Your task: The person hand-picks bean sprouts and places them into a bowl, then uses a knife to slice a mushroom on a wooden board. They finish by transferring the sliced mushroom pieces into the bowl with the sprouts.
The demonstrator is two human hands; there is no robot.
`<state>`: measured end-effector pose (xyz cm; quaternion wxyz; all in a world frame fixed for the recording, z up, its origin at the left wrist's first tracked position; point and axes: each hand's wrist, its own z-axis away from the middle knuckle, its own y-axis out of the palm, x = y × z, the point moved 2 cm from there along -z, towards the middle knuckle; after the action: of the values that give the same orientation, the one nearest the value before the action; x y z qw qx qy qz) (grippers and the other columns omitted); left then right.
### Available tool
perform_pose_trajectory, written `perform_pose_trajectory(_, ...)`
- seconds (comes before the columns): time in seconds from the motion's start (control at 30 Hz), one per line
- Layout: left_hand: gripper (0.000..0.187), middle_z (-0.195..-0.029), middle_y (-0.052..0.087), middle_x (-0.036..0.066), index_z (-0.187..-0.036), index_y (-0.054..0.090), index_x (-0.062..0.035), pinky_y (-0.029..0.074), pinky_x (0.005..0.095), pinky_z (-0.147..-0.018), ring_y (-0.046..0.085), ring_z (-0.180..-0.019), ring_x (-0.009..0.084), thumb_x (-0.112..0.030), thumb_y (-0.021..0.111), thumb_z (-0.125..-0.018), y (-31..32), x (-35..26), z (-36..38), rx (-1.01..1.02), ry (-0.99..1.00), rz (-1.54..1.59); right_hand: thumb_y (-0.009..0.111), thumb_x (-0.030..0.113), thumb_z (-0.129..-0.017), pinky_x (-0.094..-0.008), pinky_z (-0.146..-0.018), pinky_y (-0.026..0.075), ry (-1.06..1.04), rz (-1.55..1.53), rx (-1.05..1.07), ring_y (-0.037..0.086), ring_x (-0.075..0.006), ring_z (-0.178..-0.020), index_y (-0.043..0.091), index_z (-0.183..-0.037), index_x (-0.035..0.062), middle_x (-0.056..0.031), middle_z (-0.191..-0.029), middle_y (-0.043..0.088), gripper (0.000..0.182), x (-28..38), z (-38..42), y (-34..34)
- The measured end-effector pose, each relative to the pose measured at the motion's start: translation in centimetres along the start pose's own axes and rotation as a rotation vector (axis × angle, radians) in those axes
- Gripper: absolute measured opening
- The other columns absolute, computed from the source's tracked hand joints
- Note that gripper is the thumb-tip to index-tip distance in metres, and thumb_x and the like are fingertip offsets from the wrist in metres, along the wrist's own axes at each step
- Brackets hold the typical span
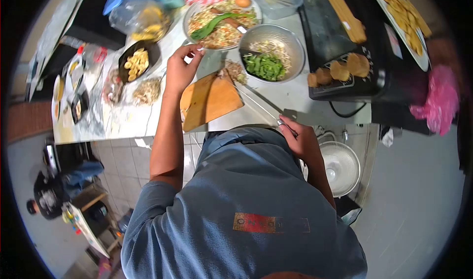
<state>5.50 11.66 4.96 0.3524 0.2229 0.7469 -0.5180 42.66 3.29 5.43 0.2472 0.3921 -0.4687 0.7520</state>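
Note:
My left hand (183, 67) is above the table beside the large plate of chopped food (217, 28), its thumb and forefinger pinched together; what they hold is too small to tell. In my right hand (301, 142), at the table's front edge, is the handle of a long knife (263, 108). Its blade points up and left, past the tilted wooden cutting board (213, 99). A long green vegetable (209, 27) and an egg (242, 2) lie on the plate. Right of it, a metal bowl (295, 57) holds chopped greens (265, 67) and sprouts.
A black pan (153, 52) with pale pieces and filled plastic bags (146, 91) are at left. Round brown pieces (340, 70) sit on a black appliance (394, 89) at right, near a pink bag (436, 101). Another person (49, 195) is far left.

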Motion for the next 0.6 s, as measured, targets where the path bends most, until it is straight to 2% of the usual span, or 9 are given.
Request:
perform_pose_trajectory(0.03, 0.025, -0.093, 0.072, 0.004, -0.107, 0.074, -0.0024, 0.049, 0.0272, -0.071, 0.058, -0.081, 0.0100, -0.021, 0.075, -0.090, -0.9, 0.9, 0.8, -0.025, -0.022, -0.009, 0.068, 0.019, -0.095, -0.0292, -0.076, 0.053, -0.034, 0.014, 0.030, 0.072, -0.0166, -0.083, 0.068, -0.124, 0.0005, -0.0213, -0.096, 0.074, 0.035, 0.2, -0.7, 0.1)
perform_pose_trajectory(0.07, 0.022, -0.091, 0.072, 0.007, -0.103, 0.075, -0.0028, 0.051, 0.0296, -0.071, 0.060, -0.078, 0.0140, -0.021, 0.076, -0.089, -1.8, 1.7, 1.7, -0.038, -0.071, -0.013, 0.068, 0.019, -0.095, -0.0292, -0.076, 0.053, -0.051, 0.020, 0.059, 0.072, -0.0166, -0.083, 0.068, -0.124, 0.0005, -0.0213, -0.096, 0.074, 0.035, 0.5, -1.3, 0.2)
perform_pose_trajectory(0.13, 0.019, -0.090, 0.074, 0.010, -0.099, 0.076, -0.0047, 0.052, 0.0317, -0.072, 0.065, -0.077, 0.0189, -0.020, 0.076, -0.088, -3.4, 3.2, 3.6, -0.046, -0.144, -0.020, 0.069, 0.025, -0.094, -0.0350, -0.076, 0.055, -0.056, 0.033, 0.078, 0.073, -0.0341, -0.086, 0.070, -0.120, 0.0034, -0.0230, -0.097, 0.072, 0.034, 0.9, -2.4, 0.6)
perform_pose_trajectory(0.23, 0.018, -0.092, 0.075, 0.009, -0.098, 0.076, -0.0054, 0.053, 0.0312, -0.070, 0.068, -0.079, 0.0210, -0.019, 0.076, -0.087, -4.7, 4.8, 6.9, -0.003, -0.152, -0.102, 0.068, 0.024, -0.094, -0.0352, -0.075, 0.055, -0.140, 0.023, 0.122, 0.074, -0.0337, -0.086, 0.070, -0.119, 0.0030, -0.0234, -0.096, 0.072, 0.033, 1.8, -4.1, 1.1)
perform_pose_trajectory(0.27, 0.017, -0.091, 0.075, 0.010, -0.097, 0.075, -0.0018, 0.052, 0.0314, -0.074, 0.067, -0.084, 0.0173, -0.014, 0.077, -0.085, -4.9, 4.5, 8.1, 0.031, -0.171, -0.156, 0.068, 0.024, -0.094, -0.0352, -0.075, 0.055, -0.152, 0.028, 0.149, 0.074, -0.0337, -0.086, 0.070, -0.119, 0.0030, -0.0234, -0.096, 0.072, 0.033, 2.1, -4.6, 1.2)
perform_pose_trajectory(0.3, 0.017, -0.092, 0.074, 0.010, -0.095, 0.075, -0.0039, 0.052, 0.0345, -0.079, 0.068, -0.088, 0.0228, -0.015, 0.078, -0.082, -5.0, 4.5, 9.0, 0.065, -0.155, -0.224, 0.068, 0.023, -0.094, -0.0352, -0.075, 0.055, -0.179, 0.041, 0.166, 0.074, -0.0335, -0.086, 0.071, -0.119, 0.0032, -0.0234, -0.096, 0.071, 0.032, 2.5, -5.1, 1.3)
perform_pose_trajectory(0.47, 0.021, -0.105, 0.068, 0.002, -0.092, 0.075, -0.0150, 0.037, 0.0445, -0.094, 0.056, -0.110, 0.0266, -0.027, 0.082, -0.076, -4.6, 3.7, 13.0, 0.148, -0.268, -0.443, 0.068, 0.022, -0.094, -0.0349, -0.073, 0.055, -0.245, 0.080, 0.214, 0.074, -0.0335, -0.085, 0.071, -0.119, 0.0036, -0.0239, -0.095, 0.071, 0.031, 3.1, -7.0, 2.0)
perform_pose_trajectory(0.57, 0.023, -0.110, 0.065, 0.000, -0.092, 0.076, -0.0173, 0.032, 0.0442, -0.095, 0.052, -0.114, 0.0264, -0.030, 0.083, -0.075, -3.9, 4.5, 14.3, 0.104, -0.266, -0.447, 0.068, 0.022, -0.094, -0.0339, -0.072, 0.054, -0.227, 0.082, 0.231, 0.074, -0.0310, -0.082, 0.070, -0.119, 0.0033, -0.0235, -0.092, 0.071, 0.031, 3.0, -7.5, 2.2)
perform_pose_trajectory(0.6, 0.023, -0.109, 0.066, 0.000, -0.093, 0.075, -0.0166, 0.033, 0.0435, -0.095, 0.052, -0.113, 0.0271, -0.030, 0.083, -0.076, -3.8, 4.6, 14.4, 0.094, -0.264, -0.427, 0.066, 0.019, -0.096, -0.0300, -0.075, 0.053, -0.196, 0.086, 0.258, 0.071, -0.0203, -0.085, 0.068, -0.122, 0.0009, -0.0193, -0.097, 0.073, 0.032, 3.0, -7.6, 2.2)
